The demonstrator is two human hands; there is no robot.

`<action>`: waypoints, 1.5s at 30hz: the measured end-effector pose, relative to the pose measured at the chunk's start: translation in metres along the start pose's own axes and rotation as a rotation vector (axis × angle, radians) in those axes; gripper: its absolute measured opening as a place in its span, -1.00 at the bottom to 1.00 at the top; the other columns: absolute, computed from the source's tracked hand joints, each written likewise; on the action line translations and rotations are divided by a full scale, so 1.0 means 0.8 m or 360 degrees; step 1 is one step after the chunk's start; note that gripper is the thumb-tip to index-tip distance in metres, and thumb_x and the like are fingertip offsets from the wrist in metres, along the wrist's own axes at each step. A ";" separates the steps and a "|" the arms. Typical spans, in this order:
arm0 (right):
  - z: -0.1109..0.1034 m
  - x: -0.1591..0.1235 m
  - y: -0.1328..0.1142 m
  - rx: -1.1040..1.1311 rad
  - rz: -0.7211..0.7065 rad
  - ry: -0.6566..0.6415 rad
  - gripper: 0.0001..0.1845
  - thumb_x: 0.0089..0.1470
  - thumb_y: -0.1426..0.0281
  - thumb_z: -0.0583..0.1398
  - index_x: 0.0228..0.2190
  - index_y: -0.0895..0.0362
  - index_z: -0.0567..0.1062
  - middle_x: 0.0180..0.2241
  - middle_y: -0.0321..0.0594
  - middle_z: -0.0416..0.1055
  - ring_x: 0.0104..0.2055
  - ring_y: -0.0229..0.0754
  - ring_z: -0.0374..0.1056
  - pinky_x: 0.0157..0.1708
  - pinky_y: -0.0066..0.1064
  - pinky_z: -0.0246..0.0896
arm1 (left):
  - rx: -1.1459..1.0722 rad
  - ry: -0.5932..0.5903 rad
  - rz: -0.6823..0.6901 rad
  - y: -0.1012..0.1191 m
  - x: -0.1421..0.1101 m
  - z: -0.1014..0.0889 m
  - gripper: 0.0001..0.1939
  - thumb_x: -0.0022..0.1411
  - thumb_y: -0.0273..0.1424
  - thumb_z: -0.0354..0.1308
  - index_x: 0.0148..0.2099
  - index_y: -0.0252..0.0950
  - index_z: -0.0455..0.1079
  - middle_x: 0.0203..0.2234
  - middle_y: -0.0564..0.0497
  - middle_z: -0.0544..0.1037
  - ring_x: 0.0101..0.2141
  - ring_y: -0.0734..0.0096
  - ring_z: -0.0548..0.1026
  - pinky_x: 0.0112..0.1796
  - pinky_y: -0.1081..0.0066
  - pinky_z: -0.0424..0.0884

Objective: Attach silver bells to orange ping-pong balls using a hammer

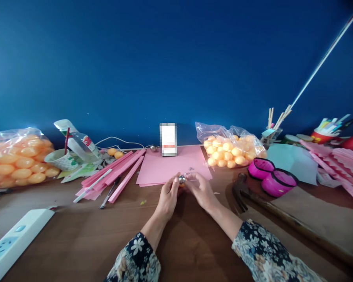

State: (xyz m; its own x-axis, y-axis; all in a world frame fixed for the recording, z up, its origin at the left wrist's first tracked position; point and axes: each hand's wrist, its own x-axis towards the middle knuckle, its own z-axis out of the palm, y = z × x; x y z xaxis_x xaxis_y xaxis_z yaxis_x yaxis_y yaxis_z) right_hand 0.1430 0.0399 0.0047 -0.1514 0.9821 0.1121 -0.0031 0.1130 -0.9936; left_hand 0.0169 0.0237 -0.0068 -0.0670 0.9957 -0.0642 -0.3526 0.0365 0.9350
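Near the front edge of a pink paper sheet [173, 164], a small shiny silver ball [181, 179] sits between my two hands. My left hand [168, 194] pinches it from the left, thumb and fingers closed. My right hand [204, 192] is at its right side with its fingertips closed at the ball; some of them blur. A bit of orange shows under the ball, too small to make out. Small silvery bits [191, 169] lie on the paper just beyond my right fingers. Another silver ball [153, 148] rests at the paper's back left corner.
Bags of orange balls stand at left [23, 160] and back right [229, 150]. Pink paper strips [114, 172] and a pen [110, 192] lie left. A hammer [270, 205] and magenta rings [278, 183] are right. A power strip [17, 239] lies front left.
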 end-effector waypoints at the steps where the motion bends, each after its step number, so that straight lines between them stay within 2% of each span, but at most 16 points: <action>1: 0.000 0.000 0.001 0.0027 0.0017 -0.0014 -0.66 -0.07 0.14 0.18 -0.33 0.13 0.37 -0.19 -0.13 0.40 -0.30 -0.15 0.40 -0.35 -0.34 0.38 | -0.0054 0.0001 -0.0016 0.000 -0.001 0.000 -0.53 0.11 -0.20 0.10 0.04 -0.31 0.31 -0.04 -0.15 0.44 -0.06 0.23 0.41 -0.05 0.24 0.33; 4: 0.000 -0.001 -0.002 -0.0005 0.0000 -0.0016 -0.66 -0.08 0.14 0.19 -0.33 0.13 0.38 -0.22 -0.15 0.41 -0.27 -0.14 0.40 -0.34 -0.35 0.37 | -0.0054 0.0012 -0.0036 0.002 -0.002 0.002 -0.52 0.08 -0.20 0.13 0.02 -0.32 0.32 -0.06 -0.15 0.45 -0.10 0.24 0.43 -0.08 0.27 0.36; 8: -0.001 -0.004 -0.009 -0.0166 -0.0098 -0.0024 -0.71 -0.10 0.18 0.21 -0.36 0.11 0.40 -0.22 -0.18 0.43 -0.17 -0.10 0.37 -0.23 -0.35 0.32 | 0.0054 0.0059 -0.0006 0.004 -0.001 0.003 -0.50 0.02 -0.22 0.19 0.00 -0.35 0.33 -0.17 -0.14 0.52 -0.19 0.28 0.48 -0.13 0.30 0.38; 11: -0.001 -0.004 -0.011 -0.0227 -0.0168 -0.0043 -0.76 -0.06 0.21 0.19 -0.37 0.11 0.40 -0.23 -0.18 0.43 -0.16 -0.11 0.37 -0.20 -0.34 0.30 | 0.0077 0.0099 0.0013 0.005 0.000 0.004 -0.51 0.02 -0.23 0.19 -0.01 -0.36 0.33 -0.25 -0.13 0.54 -0.25 0.31 0.50 -0.17 0.31 0.40; 15: 0.001 -0.004 -0.018 -0.0251 -0.0258 0.0014 -0.79 0.01 0.23 0.13 -0.37 0.12 0.37 -0.29 -0.18 0.42 -0.27 -0.16 0.40 -0.24 -0.35 0.31 | 0.0031 0.0117 -0.0012 0.009 0.001 0.006 -0.53 0.02 -0.25 0.20 -0.03 -0.36 0.34 -0.28 -0.10 0.53 -0.30 0.38 0.50 -0.18 0.33 0.40; 18: -0.002 -0.015 -0.039 -0.0205 -0.0260 0.0046 -0.79 0.04 0.22 0.10 -0.35 0.11 0.33 -0.37 -0.21 0.41 -0.39 -0.21 0.39 -0.34 -0.37 0.33 | -0.0096 0.0058 -0.0012 0.013 -0.001 0.007 -0.54 0.03 -0.26 0.19 -0.01 -0.34 0.32 -0.27 -0.08 0.51 -0.32 0.43 0.49 -0.19 0.34 0.41; 20: -0.009 -0.032 -0.055 -0.0217 -0.0267 0.0054 -0.80 0.07 0.23 0.08 -0.33 0.11 0.32 -0.40 -0.22 0.40 -0.40 -0.22 0.39 -0.38 -0.39 0.33 | -0.0148 0.0046 -0.0015 0.015 -0.002 0.007 -0.53 0.04 -0.26 0.18 -0.01 -0.35 0.32 -0.31 -0.07 0.51 -0.38 0.48 0.49 -0.23 0.36 0.43; 22: -0.024 -0.058 -0.066 -0.0375 -0.0319 0.0088 -0.84 0.09 0.28 0.07 -0.31 0.10 0.32 -0.36 -0.21 0.39 -0.35 -0.21 0.39 -0.36 -0.40 0.33 | -0.0135 0.0060 -0.0019 0.017 -0.003 0.008 -0.54 0.04 -0.27 0.18 -0.01 -0.35 0.32 -0.33 -0.05 0.49 -0.42 0.51 0.48 -0.28 0.39 0.44; 24: -0.048 -0.086 -0.069 -0.0690 -0.0441 0.0151 -0.88 0.08 0.34 0.08 -0.30 0.09 0.33 -0.32 -0.19 0.37 -0.29 -0.19 0.37 -0.30 -0.40 0.32 | -0.0102 0.0082 -0.0020 0.016 -0.004 0.008 -0.55 0.02 -0.27 0.19 -0.03 -0.35 0.34 -0.35 -0.03 0.49 -0.42 0.51 0.48 -0.31 0.41 0.45; 27: -0.103 -0.124 -0.061 -0.1290 -0.0635 0.0234 -0.86 0.08 0.42 0.06 -0.27 0.08 0.35 -0.26 -0.15 0.36 -0.19 -0.15 0.32 -0.17 -0.33 0.26 | -0.0045 0.0072 0.0006 0.013 -0.005 0.006 -0.56 0.01 -0.25 0.19 -0.06 -0.34 0.36 -0.39 0.00 0.49 -0.43 0.52 0.47 -0.33 0.44 0.45; 29: -0.147 -0.143 -0.053 -0.1710 -0.0654 0.0302 -0.83 0.06 0.43 0.07 -0.25 0.07 0.35 -0.23 -0.14 0.36 -0.16 -0.10 0.30 -0.12 -0.26 0.21 | -0.0012 0.0044 0.0030 0.011 -0.006 0.006 -0.57 0.01 -0.23 0.19 -0.08 -0.33 0.37 -0.41 0.02 0.49 -0.45 0.53 0.46 -0.35 0.45 0.44; 32: -0.206 -0.162 -0.041 -0.2117 -0.0467 0.0375 -0.75 0.04 0.41 0.08 -0.18 0.07 0.33 -0.18 -0.11 0.34 -0.11 -0.05 0.27 -0.11 -0.22 0.19 | 0.0073 0.0042 0.0038 0.012 -0.009 0.008 -0.56 -0.02 -0.22 0.21 -0.09 -0.33 0.38 -0.43 0.03 0.50 -0.46 0.53 0.46 -0.37 0.48 0.42; 35: -0.243 -0.174 -0.032 -0.2310 -0.0228 0.0401 -0.69 0.02 0.38 0.09 -0.13 0.07 0.30 -0.14 -0.11 0.33 -0.16 -0.04 0.30 -0.21 -0.23 0.23 | 0.0191 0.0064 0.0029 0.017 -0.012 0.011 -0.52 -0.08 -0.25 0.27 -0.09 -0.34 0.38 -0.48 0.03 0.52 -0.48 0.52 0.46 -0.41 0.51 0.40; 39: -0.252 -0.176 -0.030 -0.2397 -0.0124 0.0353 -0.65 0.02 0.43 0.06 -0.10 0.05 0.29 -0.15 -0.11 0.36 -0.19 -0.06 0.32 -0.26 -0.26 0.22 | 0.0215 0.0019 0.0071 0.018 -0.014 0.011 -0.51 -0.16 -0.31 0.32 -0.12 -0.34 0.39 -0.51 0.06 0.51 -0.50 0.54 0.43 -0.41 0.54 0.37; 42: -0.238 -0.172 -0.037 -0.2340 -0.0058 0.0312 -0.65 -0.01 0.49 0.05 -0.13 0.07 0.32 -0.21 -0.12 0.39 -0.21 -0.05 0.32 -0.26 -0.27 0.19 | 0.0194 0.0002 0.0114 0.014 -0.012 0.006 -0.52 -0.20 -0.35 0.35 -0.16 -0.33 0.39 -0.49 0.08 0.51 -0.49 0.55 0.42 -0.40 0.55 0.37; 45: -0.222 -0.171 -0.041 -0.2148 0.0013 0.0226 -0.65 -0.04 0.51 0.06 -0.15 0.08 0.31 -0.18 -0.14 0.38 -0.17 -0.08 0.31 -0.21 -0.29 0.17 | 0.0173 -0.0015 0.0113 0.011 -0.010 0.003 -0.56 -0.22 -0.37 0.35 -0.21 -0.32 0.37 -0.50 0.10 0.49 -0.49 0.56 0.41 -0.40 0.55 0.37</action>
State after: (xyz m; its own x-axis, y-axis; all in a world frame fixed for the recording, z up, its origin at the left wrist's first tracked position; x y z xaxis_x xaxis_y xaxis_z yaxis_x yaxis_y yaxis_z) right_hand 0.3390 -0.0712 0.0248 -0.0440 0.9811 0.1883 0.9728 0.0850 -0.2154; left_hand 0.0161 0.0166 0.0030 -0.0789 0.9969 0.0063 -0.2438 -0.0254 0.9695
